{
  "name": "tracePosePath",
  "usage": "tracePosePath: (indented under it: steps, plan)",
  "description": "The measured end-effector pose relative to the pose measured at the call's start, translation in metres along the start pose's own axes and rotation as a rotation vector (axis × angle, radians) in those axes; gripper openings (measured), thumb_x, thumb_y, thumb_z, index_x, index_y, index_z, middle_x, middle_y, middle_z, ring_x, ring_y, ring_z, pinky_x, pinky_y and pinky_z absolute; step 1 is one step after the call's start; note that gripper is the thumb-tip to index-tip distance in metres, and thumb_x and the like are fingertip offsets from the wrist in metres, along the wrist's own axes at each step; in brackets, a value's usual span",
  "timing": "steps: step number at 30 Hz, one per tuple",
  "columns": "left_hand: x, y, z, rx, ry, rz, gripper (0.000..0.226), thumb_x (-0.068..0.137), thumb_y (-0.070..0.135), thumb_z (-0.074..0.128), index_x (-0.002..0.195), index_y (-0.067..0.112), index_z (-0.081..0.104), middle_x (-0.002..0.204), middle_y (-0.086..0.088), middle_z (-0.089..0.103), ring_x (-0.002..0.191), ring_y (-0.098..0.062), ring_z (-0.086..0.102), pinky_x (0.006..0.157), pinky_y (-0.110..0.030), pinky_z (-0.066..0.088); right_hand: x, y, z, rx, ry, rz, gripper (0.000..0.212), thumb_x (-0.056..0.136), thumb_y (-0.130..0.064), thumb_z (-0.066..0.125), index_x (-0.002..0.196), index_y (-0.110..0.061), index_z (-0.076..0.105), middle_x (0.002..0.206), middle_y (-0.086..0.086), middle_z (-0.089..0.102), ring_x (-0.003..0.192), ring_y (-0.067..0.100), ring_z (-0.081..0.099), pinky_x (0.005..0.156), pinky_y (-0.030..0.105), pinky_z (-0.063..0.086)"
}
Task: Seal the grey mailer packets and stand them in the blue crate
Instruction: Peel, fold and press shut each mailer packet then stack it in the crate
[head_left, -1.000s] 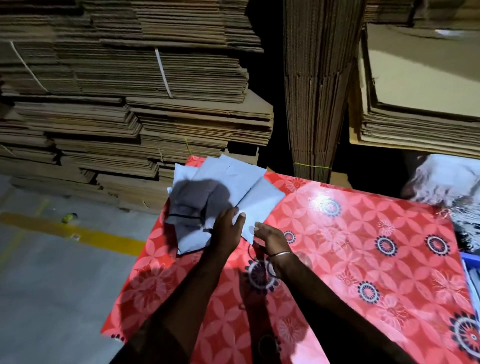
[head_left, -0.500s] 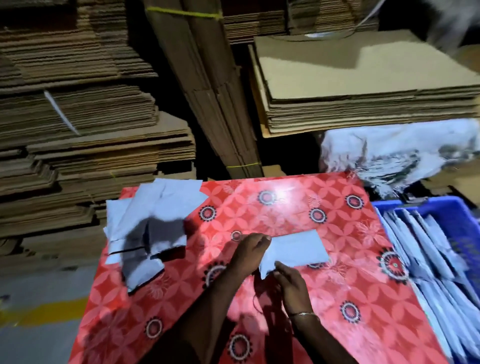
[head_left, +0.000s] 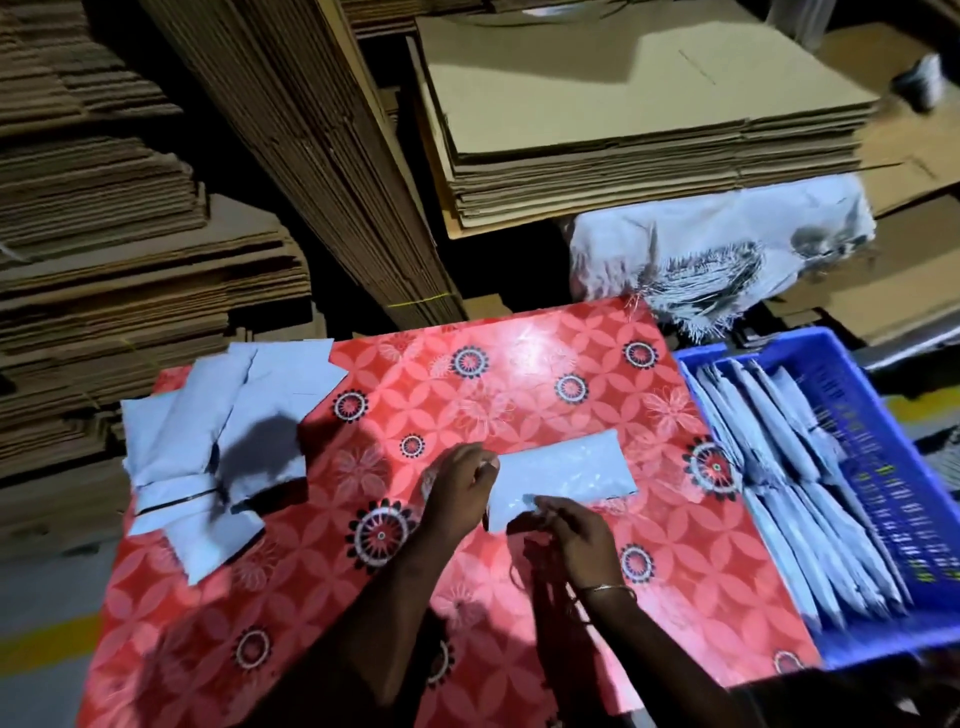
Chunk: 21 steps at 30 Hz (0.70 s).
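Both hands, left hand (head_left: 460, 486) and right hand (head_left: 574, 535), pinch the flat grey plastic mailer packet (head_left: 563, 475); sealing looks underway. Next, stand it in the blue plastic crate (head_left: 883, 467) on the right.

Bare red tablecloth (head_left: 519, 374) lay open ahead of my hands — room to reach toward the far edge. To my left the loose mailer pile (head_left: 218, 441) blocked the corner; to my right the blue crate (head_left: 883, 467) stood packed with packets (head_left: 789, 493) — only its far-right strip stayed free.
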<state>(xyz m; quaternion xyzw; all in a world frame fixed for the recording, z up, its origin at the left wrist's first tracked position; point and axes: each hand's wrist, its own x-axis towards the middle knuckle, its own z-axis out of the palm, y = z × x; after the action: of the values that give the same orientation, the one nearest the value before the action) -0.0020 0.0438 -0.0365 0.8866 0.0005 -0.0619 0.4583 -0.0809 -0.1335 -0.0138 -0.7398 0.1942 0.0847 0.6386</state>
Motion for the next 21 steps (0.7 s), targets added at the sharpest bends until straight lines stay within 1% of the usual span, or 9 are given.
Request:
tracePosePath:
  steps: [3, 5, 7, 9, 11, 13, 15, 18, 21]
  plan:
    - [-0.005, -0.005, 0.001, 0.104, 0.104, 0.040, 0.029, 0.091, 0.022, 0.055, 0.108, 0.006, 0.073, 0.115, -0.007, 0.070, 0.111, -0.025, 0.062, 0.096, -0.030, 0.044, 0.019, -0.010, -0.021, -0.228, 0.101, -0.238, 0.021, 0.094, -0.015, 0.057, 0.101, -0.022, 0.075, 0.103, -0.010, 0.075, 0.099, 0.009, 0.068, 0.084, 0.031, 0.054]
    - [-0.005, 0.001, 0.008, 0.164, 0.127, 0.078, 0.029, 0.092, 0.015, 0.057, 0.117, 0.007, 0.071, 0.125, -0.006, 0.067, 0.119, -0.025, 0.059, 0.104, -0.027, 0.039, 0.040, -0.017, -0.032, -0.494, 0.114, -0.415, 0.029, 0.093, -0.025, 0.050, 0.110, -0.017, 0.071, 0.108, -0.004, 0.069, 0.102, 0.017, 0.063, 0.086, 0.035, 0.050]
    - [-0.002, 0.008, 0.020, 0.212, 0.117, 0.123, 0.033, 0.093, 0.015, 0.056, 0.123, 0.008, 0.069, 0.131, -0.006, 0.064, 0.123, -0.026, 0.058, 0.109, -0.029, 0.038, 0.066, -0.022, -0.036, -0.749, 0.077, -0.603, 0.036, 0.095, -0.028, 0.046, 0.120, -0.013, 0.067, 0.117, 0.005, 0.065, 0.108, 0.026, 0.059, 0.090, 0.038, 0.047]
    - [0.002, 0.014, 0.036, 0.259, 0.075, 0.150, 0.043, 0.095, 0.021, 0.049, 0.131, 0.007, 0.065, 0.139, -0.010, 0.062, 0.130, -0.029, 0.056, 0.114, -0.035, 0.040, 0.095, -0.017, -0.034, -0.976, -0.038, -0.770, 0.043, 0.099, -0.029, 0.045, 0.134, -0.009, 0.060, 0.134, 0.012, 0.061, 0.123, 0.033, 0.054, 0.100, 0.041, 0.044]
    - [0.004, 0.014, 0.054, 0.311, 0.044, 0.160, 0.054, 0.096, 0.028, 0.041, 0.142, 0.006, 0.058, 0.148, -0.013, 0.056, 0.138, -0.030, 0.051, 0.118, -0.039, 0.038, 0.116, -0.003, -0.030, -1.175, -0.192, -0.787, 0.052, 0.101, -0.035, 0.041, 0.146, -0.010, 0.050, 0.152, 0.011, 0.049, 0.141, 0.031, 0.042, 0.112, 0.047, 0.036]
    - [0.006, 0.012, 0.068, 0.395, 0.026, 0.140, 0.059, 0.098, 0.033, 0.035, 0.149, 0.008, 0.050, 0.156, -0.011, 0.048, 0.146, -0.028, 0.044, 0.120, -0.044, 0.035, 0.126, 0.013, -0.029, -1.253, -0.260, -0.749, 0.057, 0.102, -0.040, 0.035, 0.151, -0.012, 0.044, 0.158, 0.008, 0.041, 0.149, 0.027, 0.033, 0.119, 0.050, 0.028]
    - [0.005, 0.009, 0.076, 0.465, 0.018, 0.127, 0.060, 0.100, 0.035, 0.031, 0.155, 0.012, 0.043, 0.162, -0.006, 0.040, 0.152, -0.026, 0.034, 0.123, -0.048, 0.030, 0.126, 0.021, -0.031, -1.274, -0.247, -0.736, 0.058, 0.103, -0.040, 0.033, 0.153, -0.013, 0.040, 0.160, 0.007, 0.037, 0.151, 0.024, 0.028, 0.123, 0.048, 0.020]
    - [-0.001, 0.000, 0.079, 0.551, -0.010, 0.146, 0.058, 0.106, 0.036, 0.026, 0.162, 0.019, 0.026, 0.171, 0.003, 0.020, 0.159, -0.018, 0.012, 0.128, -0.043, 0.015, 0.120, 0.023, -0.031, -1.283, -0.202, -0.761, 0.057, 0.104, -0.038, 0.036, 0.156, -0.015, 0.035, 0.163, 0.004, 0.032, 0.153, 0.020, 0.022, 0.125, 0.045, 0.014]
    - [0.000, -0.003, 0.079, 0.578, -0.011, 0.141, 0.058, 0.109, 0.035, 0.027, 0.164, 0.020, 0.019, 0.172, 0.006, 0.011, 0.159, -0.015, 0.004, 0.128, -0.045, 0.014, 0.122, 0.024, -0.028, -1.273, -0.181, -0.754, 0.056, 0.105, -0.038, 0.035, 0.157, -0.016, 0.033, 0.164, 0.002, 0.030, 0.154, 0.019, 0.018, 0.125, 0.044, 0.014]
